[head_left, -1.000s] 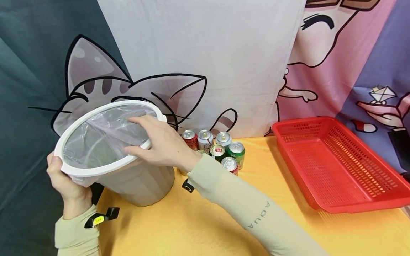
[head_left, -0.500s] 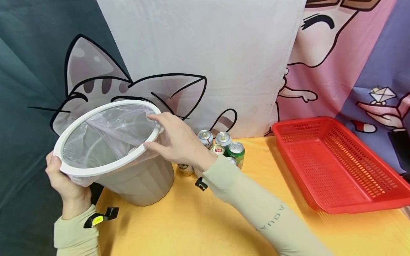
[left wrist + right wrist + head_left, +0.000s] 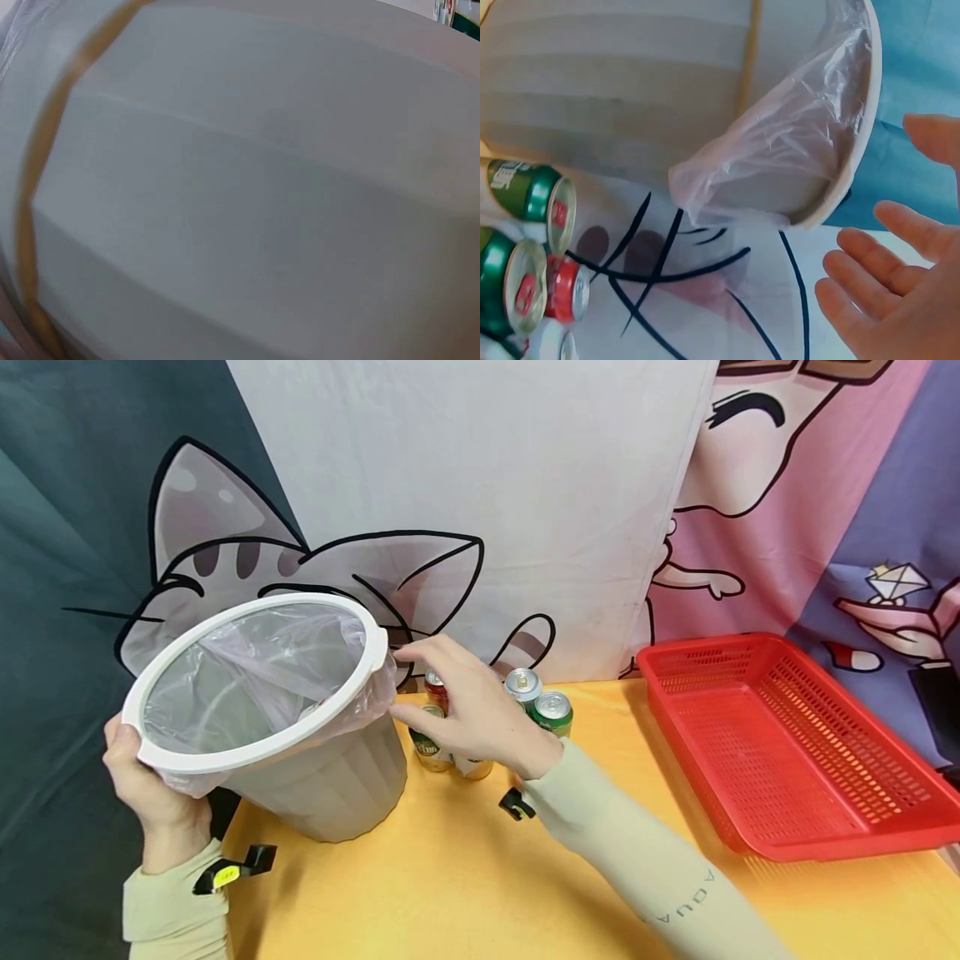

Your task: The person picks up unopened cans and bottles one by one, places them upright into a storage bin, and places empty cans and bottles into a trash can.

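Observation:
A grey trash bin [image 3: 341, 777] leans toward the left, its white rim ring [image 3: 255, 752] facing up and toward me. Inside sits a clear plastic bag [image 3: 307, 643], and a loose edge of it hangs out under the ring. My left hand [image 3: 161, 802] grips the bin at its lower left edge, thumb at the ring. My right hand [image 3: 480, 710] hovers just off the bin's right side with nothing in it, thumb and fingers spread apart. In the right wrist view, the overhanging bag edge [image 3: 780, 150] bunches beside the rim.
Several drink cans, among them a green can [image 3: 553, 712] and a red can [image 3: 435, 689], stand behind and under my right hand, partly hidden. A red perforated basket [image 3: 810, 852] lies at the right of the yellow tabletop [image 3: 450, 877]. Printed curtains hang behind.
My right hand has left the bin's right rim, where it was inside the opening, and moved right, over the cans. The left hand and bin have barely shifted.

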Action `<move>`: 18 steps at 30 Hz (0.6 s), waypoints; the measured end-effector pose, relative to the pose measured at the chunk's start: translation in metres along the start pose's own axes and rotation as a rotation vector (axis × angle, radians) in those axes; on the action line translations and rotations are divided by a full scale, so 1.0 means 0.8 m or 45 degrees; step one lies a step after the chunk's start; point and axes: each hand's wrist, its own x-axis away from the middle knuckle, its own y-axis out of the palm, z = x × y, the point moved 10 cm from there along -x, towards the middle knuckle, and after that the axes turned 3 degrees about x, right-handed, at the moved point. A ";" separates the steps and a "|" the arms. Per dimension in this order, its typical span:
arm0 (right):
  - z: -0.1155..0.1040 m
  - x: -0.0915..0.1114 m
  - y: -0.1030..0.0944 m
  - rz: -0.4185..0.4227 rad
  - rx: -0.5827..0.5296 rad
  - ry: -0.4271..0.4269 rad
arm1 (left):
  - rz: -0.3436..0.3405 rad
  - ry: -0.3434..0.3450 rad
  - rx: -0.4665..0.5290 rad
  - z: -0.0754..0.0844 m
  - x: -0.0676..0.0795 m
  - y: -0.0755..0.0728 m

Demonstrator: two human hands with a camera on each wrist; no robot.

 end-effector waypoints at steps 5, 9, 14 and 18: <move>0.011 0.028 -0.021 0.017 0.010 0.004 | -0.014 0.020 -0.019 0.001 0.002 0.002; 0.021 0.050 -0.044 0.056 0.027 0.008 | -0.034 0.060 -0.063 0.003 0.002 0.004; 0.034 0.075 -0.069 0.061 0.000 0.054 | -0.039 0.096 -0.115 0.005 0.000 0.002; 0.045 0.097 -0.094 0.079 0.033 0.089 | -0.026 0.076 -0.104 0.004 0.001 0.001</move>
